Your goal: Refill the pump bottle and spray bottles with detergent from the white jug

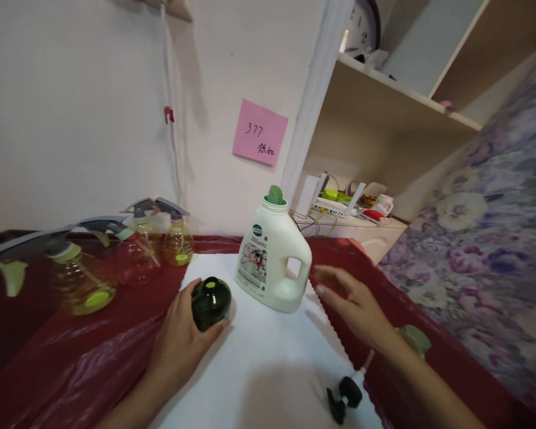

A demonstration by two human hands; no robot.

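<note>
My left hand (176, 342) grips a dark green round cap (211, 302) resting on the white sheet (259, 369). A white detergent jug (272, 256) with an open spout and a handle stands upright just beyond it. My right hand (352, 304) hovers with fingers apart to the right of the jug's handle, holding nothing. A black spray head (345, 398) with a white tube lies on the sheet near my right forearm.
Several clear spray bottles (152, 238) with yellowish liquid stand at the left on the red table cover (71, 357). A pink sticky note (259, 132) hangs on the wall. A shelf with clutter (352, 202) is behind right; floral fabric (482, 250) lies at right.
</note>
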